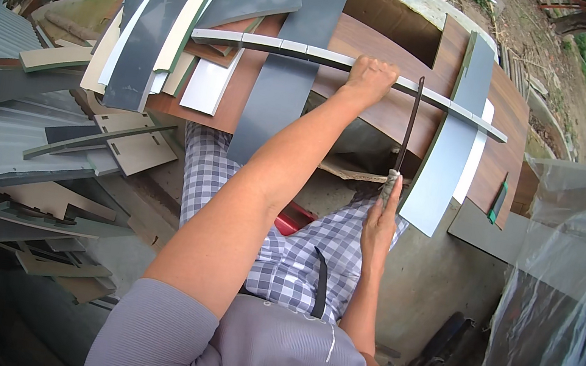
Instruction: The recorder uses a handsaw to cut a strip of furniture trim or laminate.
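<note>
A long, narrow grey-white strip [277, 44] with lines across it at intervals lies over several boards. My left hand [371, 77] is closed in a fist round it, near its middle. My right hand [380, 224] holds the wrapped grip of a narrow saw with a thin dark blade [411, 121]. The blade points away from me, and its far end reaches the strip just right of my left hand. Whether the two touch, I cannot tell. Under the strip are a dark grey panel [276, 96] on the left and a lighter grey panel [441, 160] on the right.
A brown wood-grain board [372, 46] with cut openings supports the panels. On its right side lies a green-handled cutter [498, 200]. Stacked panels [153, 23] rise at the left, with offcuts [138, 143] below. Clear plastic sheeting [566, 249] hangs at the right.
</note>
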A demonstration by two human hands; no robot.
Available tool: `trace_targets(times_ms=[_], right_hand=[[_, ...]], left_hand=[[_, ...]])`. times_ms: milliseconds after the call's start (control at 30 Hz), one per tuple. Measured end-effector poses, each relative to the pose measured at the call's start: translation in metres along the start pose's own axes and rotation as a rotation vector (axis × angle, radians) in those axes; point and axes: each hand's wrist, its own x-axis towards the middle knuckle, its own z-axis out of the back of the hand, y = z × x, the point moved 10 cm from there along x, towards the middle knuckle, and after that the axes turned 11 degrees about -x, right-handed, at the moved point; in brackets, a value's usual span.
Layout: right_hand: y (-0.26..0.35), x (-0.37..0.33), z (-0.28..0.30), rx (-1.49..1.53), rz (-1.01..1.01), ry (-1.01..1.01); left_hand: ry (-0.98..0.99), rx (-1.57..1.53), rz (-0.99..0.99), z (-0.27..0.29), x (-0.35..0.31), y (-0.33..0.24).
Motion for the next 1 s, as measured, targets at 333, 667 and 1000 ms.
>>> trace_targets(times_ms=[333, 667, 1000], right_hand=[[0.027, 0.095, -0.003, 0.02, -0.093, 0.043], [-0.003, 0.005, -0.002, 0.0, 0.009, -0.012], [0.03, 0.111, -0.002, 0.011, -0.058, 0.045]], left_hand=[[-0.002, -0.042, 0.026, -0.003, -0.002, 0.002], [-0.023, 0.011, 0.004, -0.001, -0.001, 0.0], [-0.031, -0.038, 0.021, -0.002, -0.003, 0.0]])
